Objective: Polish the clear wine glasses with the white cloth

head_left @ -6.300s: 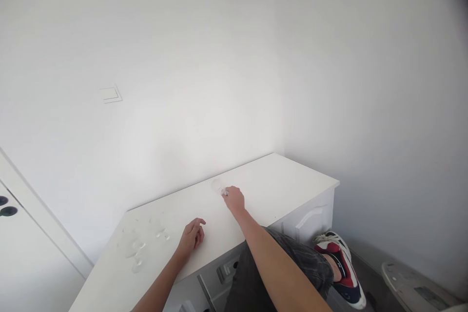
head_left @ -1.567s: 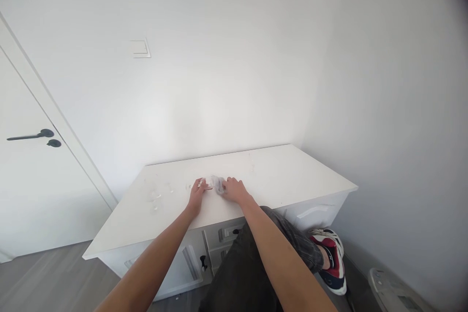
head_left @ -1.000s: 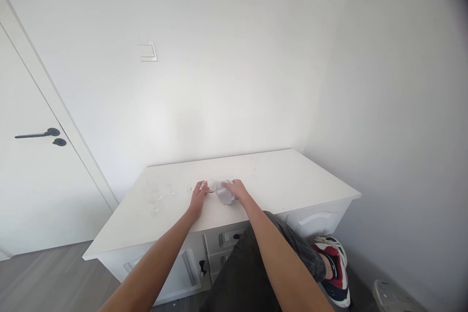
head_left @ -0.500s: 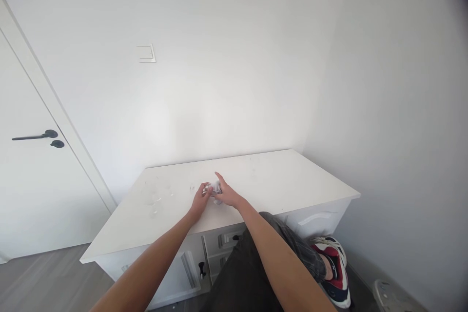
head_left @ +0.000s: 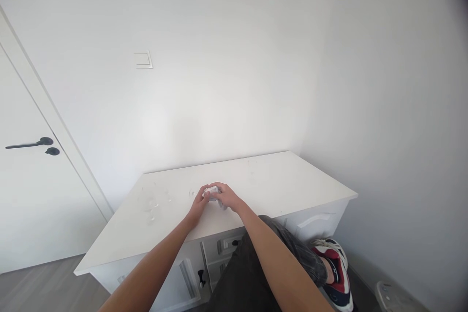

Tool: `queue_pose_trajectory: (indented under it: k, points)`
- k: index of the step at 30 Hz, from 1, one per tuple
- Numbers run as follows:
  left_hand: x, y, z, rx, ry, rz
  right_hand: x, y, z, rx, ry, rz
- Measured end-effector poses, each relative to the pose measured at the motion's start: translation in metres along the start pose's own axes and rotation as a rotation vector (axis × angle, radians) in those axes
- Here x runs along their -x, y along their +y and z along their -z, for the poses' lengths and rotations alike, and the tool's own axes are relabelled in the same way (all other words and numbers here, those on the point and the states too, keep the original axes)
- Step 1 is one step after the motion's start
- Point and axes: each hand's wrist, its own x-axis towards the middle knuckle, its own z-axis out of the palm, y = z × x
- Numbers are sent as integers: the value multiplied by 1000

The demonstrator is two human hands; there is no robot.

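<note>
Over the front middle of the white cabinet top (head_left: 266, 180), both hands meet around a small clear, shiny piece that looks like a glass. My left hand (head_left: 198, 204) is closed on its left side. My right hand (head_left: 227, 196) has its fingers wrapped over a crumpled white cloth (head_left: 222, 204), pressed against the glass. Fingers and cloth hide most of the glass, so its full shape cannot be made out. Just left of my left hand lies a small clear round piece (head_left: 191, 193).
Several faint, see-through glasses (head_left: 148, 202) stand on the left part of the top. Another clear glass (head_left: 252, 169) is near the back. A white wall (head_left: 234, 83) rises behind. My knee (head_left: 243, 273) is against the front, beside black-knobbed drawers (head_left: 223, 243).
My right hand's fingers have folded down over the cloth and glass; before, they were raised. The view has shifted slightly, and the glass stays between both hands.
</note>
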Motion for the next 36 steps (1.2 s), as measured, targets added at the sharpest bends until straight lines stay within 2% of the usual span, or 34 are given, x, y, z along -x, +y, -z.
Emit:
queue_pose_trajectory:
  k: [3,5,7,9,12,14,17,20,22,25,27,29,33,36]
  points:
    - [0,0,2,32,-114,-31,-2,3,4,-131,142,-172]
    - [-1,-4,4,23,-127,-29,-1,3,5,-182,132,-217]
    - [-4,-9,4,1,-72,-24,2,1,4,-105,48,-148]
    - [-7,-14,4,-22,-20,-18,5,-1,0,83,-18,-4]
    - [-7,-14,3,-28,-25,-3,6,-2,-5,274,-20,122]
    - [-5,-10,2,-26,-28,2,3,-2,-6,222,42,65]
    - [-2,-2,2,-36,-22,-15,-1,-1,-4,4,138,-91]
    - [-2,-2,3,-46,-47,-28,1,-1,-1,-165,150,-192]
    - [-4,-6,4,-54,-23,-22,4,-2,-1,-142,99,-149]
    - [-7,-12,4,-77,85,-7,9,-3,-6,78,-29,45]
    - [-8,-12,3,-63,128,-13,8,-2,-13,167,-36,125]
    - [-6,-9,2,-21,109,-24,5,0,-18,103,54,74]
    - [-1,0,1,25,-21,-28,-1,7,-17,-176,264,-183]
    - [-1,0,3,-14,-25,-26,2,7,-15,-186,218,-203]
